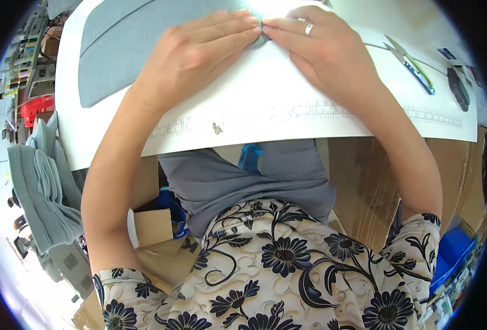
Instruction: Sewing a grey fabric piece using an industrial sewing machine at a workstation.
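Observation:
A flat grey fabric piece [123, 47] with rounded corners and a seam line lies on the white worktable [238, 131]. My left hand [202, 49] reaches over its right part, fingers straight and close together. From the other side comes my right hand [326, 52], a ring on one finger. The fingertips of both hands meet at the fabric's curved right edge and pinch or press it there. The exact grip is hidden under the fingers, and the left fingers are slightly blurred.
Scissors [417, 71] with green and blue handles lie at the right, beside a dark cutter-like tool [458, 91]. A clear ruler [254, 117] runs along the table's near edge. Folded grey fabric [42, 192] is stacked at left. Cardboard boxes [364, 181] stand below the table.

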`<state>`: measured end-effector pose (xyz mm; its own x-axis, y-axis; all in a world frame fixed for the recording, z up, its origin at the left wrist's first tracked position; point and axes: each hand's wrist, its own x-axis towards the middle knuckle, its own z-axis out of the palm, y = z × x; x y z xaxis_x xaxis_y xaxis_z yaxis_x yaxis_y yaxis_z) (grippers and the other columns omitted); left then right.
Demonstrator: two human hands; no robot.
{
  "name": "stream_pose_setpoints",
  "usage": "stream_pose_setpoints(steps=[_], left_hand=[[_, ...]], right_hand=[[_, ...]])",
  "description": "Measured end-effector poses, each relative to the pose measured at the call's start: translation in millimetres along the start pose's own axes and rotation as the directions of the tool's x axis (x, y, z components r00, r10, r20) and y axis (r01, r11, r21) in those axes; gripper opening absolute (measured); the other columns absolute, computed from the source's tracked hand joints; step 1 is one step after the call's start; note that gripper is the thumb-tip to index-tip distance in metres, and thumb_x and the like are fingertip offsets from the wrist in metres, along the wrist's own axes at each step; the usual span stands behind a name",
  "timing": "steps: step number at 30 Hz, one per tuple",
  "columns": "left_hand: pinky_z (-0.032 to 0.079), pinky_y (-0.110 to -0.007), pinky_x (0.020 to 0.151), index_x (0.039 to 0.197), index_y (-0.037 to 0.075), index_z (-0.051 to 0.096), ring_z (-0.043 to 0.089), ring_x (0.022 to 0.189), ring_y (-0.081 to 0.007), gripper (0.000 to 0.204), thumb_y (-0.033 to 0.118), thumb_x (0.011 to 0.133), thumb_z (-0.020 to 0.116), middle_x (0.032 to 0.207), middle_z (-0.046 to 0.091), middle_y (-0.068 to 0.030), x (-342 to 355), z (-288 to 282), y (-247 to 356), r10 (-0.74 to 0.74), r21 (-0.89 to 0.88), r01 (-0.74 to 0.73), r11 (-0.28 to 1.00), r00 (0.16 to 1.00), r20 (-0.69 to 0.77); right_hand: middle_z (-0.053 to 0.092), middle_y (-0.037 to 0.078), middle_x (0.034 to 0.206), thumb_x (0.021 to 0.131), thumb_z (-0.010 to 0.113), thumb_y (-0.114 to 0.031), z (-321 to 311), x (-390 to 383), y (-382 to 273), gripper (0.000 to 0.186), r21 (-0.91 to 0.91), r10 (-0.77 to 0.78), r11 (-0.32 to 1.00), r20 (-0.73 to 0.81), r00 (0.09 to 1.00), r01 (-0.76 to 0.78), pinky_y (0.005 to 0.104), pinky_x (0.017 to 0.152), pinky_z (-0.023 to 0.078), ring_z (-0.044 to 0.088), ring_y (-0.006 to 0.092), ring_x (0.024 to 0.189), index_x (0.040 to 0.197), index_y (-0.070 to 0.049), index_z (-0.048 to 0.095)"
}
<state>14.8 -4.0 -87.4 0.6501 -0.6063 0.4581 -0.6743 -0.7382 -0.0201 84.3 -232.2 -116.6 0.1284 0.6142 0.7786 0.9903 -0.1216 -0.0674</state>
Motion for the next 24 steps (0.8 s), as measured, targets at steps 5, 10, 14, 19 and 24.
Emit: stream_pose_setpoints(steps=[5,10,14,19,24], left_hand=[[0.052,-0.039,0.102,0.114,0.005,0.072,0.063,0.118,-0.0274,0.036,-0.001,0.078,0.069,0.12,0.069,-0.0089,-1.0,-1.9,-3.3,0.031,-0.16,-0.02,0.987,0.997,0.069],[0.051,-0.041,0.103,0.114,0.003,0.071,0.062,0.119,-0.029,0.036,-0.002,0.079,0.067,0.119,0.07,-0.0095,-1.4,-5.6,-3.0,0.032,-0.194,-0.013,0.981,0.995,0.092],[0.051,-0.041,0.103,0.114,0.002,0.071,0.062,0.119,-0.0291,0.035,-0.002,0.079,0.067,0.119,0.069,-0.01,-0.3,-1.8,-6.4,0.013,-0.22,0.004,0.975,0.997,0.076],[0.05,-0.04,0.103,0.117,0.004,0.07,0.062,0.12,-0.0288,0.036,0.001,0.081,0.068,0.122,0.068,-0.0113,8.0,-3.2,-15.1,-0.024,-0.179,0.047,0.983,0.992,0.127],[0.056,-0.038,0.092,0.102,-0.002,0.072,0.069,0.104,-0.0322,0.026,-0.002,0.077,0.071,0.109,0.071,-0.0186,14.7,52.9,-49.7,0.112,-0.448,-0.405,0.797,0.829,-0.548]], right_hand=[[0.07,0.003,0.111,0.079,0.068,-0.003,-16.3,3.9,-12.1,0.028,-0.171,0.154,0.98,0.3,0.941,-0.106,0.0361,0.082,0.054,0.062,0.0242,0.099,0.107,-0.003,0.07],[0.07,0.003,0.108,0.078,0.068,-0.003,-11.3,-0.2,-12.7,0.025,-0.155,0.16,0.98,0.251,0.955,-0.124,0.0366,0.08,0.054,0.063,0.0231,0.097,0.103,-0.002,0.071],[0.07,0.003,0.107,0.077,0.069,-0.003,-19.7,15.5,-12.3,0.026,-0.2,0.129,0.978,0.324,0.937,-0.066,0.0363,0.079,0.054,0.063,0.0224,0.097,0.103,-0.002,0.071],[0.071,0.01,0.103,0.075,0.066,-0.004,-22.0,30.1,-7.5,0.026,-0.029,0.253,0.966,0.33,0.91,-0.258,0.0386,0.08,0.052,0.062,0.0274,0.094,0.1,0.001,0.07],[0.071,0.01,0.101,0.074,0.066,-0.003,21.8,9.4,28.2,0.023,-0.004,0.064,0.998,-0.002,0.998,-0.064,0.038,0.079,0.052,0.062,0.0261,0.092,0.097,0.002,0.07]])
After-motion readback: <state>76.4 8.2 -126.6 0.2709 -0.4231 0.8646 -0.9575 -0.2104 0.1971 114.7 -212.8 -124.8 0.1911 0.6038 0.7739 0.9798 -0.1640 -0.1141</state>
